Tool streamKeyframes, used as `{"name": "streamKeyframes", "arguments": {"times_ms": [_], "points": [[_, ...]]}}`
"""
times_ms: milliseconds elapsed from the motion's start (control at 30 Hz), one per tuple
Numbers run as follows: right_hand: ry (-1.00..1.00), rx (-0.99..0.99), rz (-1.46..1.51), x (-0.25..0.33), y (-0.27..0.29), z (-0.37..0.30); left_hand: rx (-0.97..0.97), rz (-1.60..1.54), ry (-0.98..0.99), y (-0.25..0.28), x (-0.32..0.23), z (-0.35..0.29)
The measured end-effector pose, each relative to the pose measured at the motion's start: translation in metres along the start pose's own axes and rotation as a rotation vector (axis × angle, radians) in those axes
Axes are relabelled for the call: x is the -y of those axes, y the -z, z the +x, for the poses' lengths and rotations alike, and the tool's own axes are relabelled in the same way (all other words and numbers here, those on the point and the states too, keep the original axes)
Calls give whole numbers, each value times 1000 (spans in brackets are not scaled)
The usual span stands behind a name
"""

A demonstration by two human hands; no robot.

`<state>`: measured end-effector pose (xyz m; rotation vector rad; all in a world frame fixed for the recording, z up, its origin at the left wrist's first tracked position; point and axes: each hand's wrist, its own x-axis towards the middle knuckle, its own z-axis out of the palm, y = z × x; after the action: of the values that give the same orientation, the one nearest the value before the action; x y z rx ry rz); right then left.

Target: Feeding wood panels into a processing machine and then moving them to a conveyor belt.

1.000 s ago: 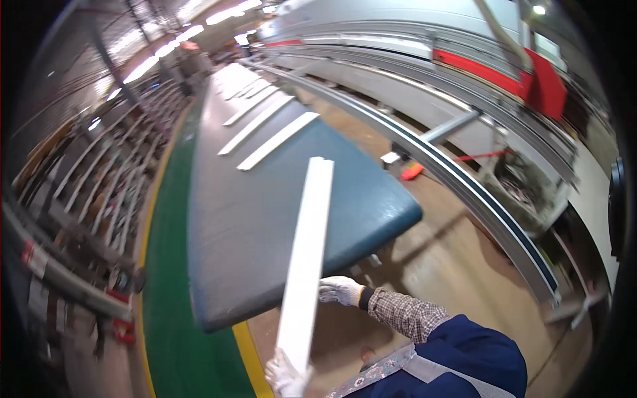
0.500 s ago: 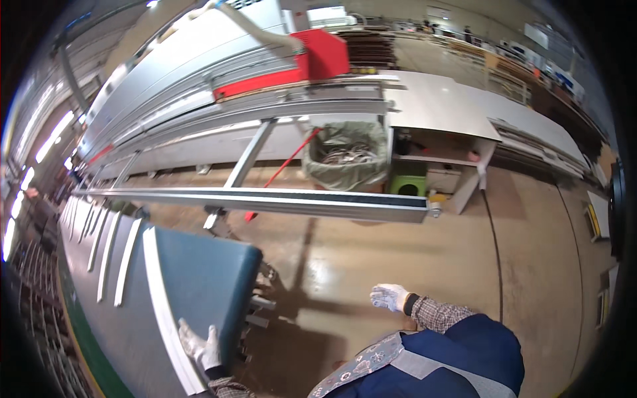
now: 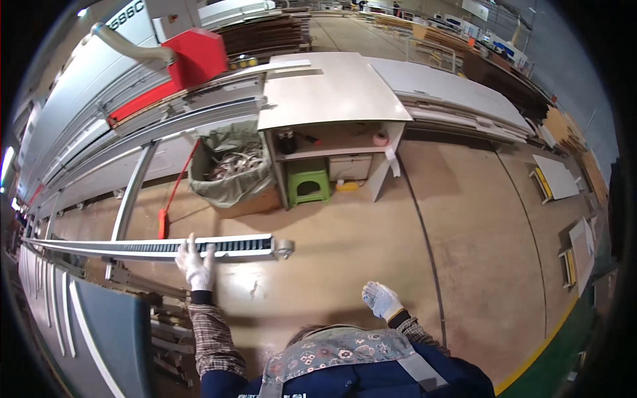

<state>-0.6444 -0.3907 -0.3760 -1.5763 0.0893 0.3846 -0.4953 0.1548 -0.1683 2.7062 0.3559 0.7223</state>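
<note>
I'm seeing the strips (image 3: 93, 338) lying side by side on the table (image 3: 119, 305) at my lower left. Beyond it, the rail (image 3: 86, 248) is running across the left half, with the left hand (image 3: 197, 265) appearing before it near its right end; I can't tell whether they're touching. The right hand (image 3: 383, 302) is hovering over the floor (image 3: 345, 245). Behind the rail, a bin (image 3: 222, 194) is holding scraps (image 3: 233, 164), the machine (image 3: 73, 79) is standing to its left, and a cabinet (image 3: 332, 93) just to its right. Inside the cabinet, a stool (image 3: 310, 178) is sitting left of a box (image 3: 348, 167), below the shelf. Stacked panels (image 3: 451, 93) are lying right of the cabinet.
</note>
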Motion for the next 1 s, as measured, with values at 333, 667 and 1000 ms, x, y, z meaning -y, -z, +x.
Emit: {"name": "streamKeyframes", "arguments": {"times_ms": [333, 667, 1000], "points": [[142, 81, -1032, 58, 108, 99, -93, 104, 300, -50, -76, 47], [-106, 202, 602, 195, 142, 405, -176, 116, 179, -48, -123, 81], [-341, 413, 1222, 356, 136, 624, -122, 446, 375, -84, -21, 51]]}}
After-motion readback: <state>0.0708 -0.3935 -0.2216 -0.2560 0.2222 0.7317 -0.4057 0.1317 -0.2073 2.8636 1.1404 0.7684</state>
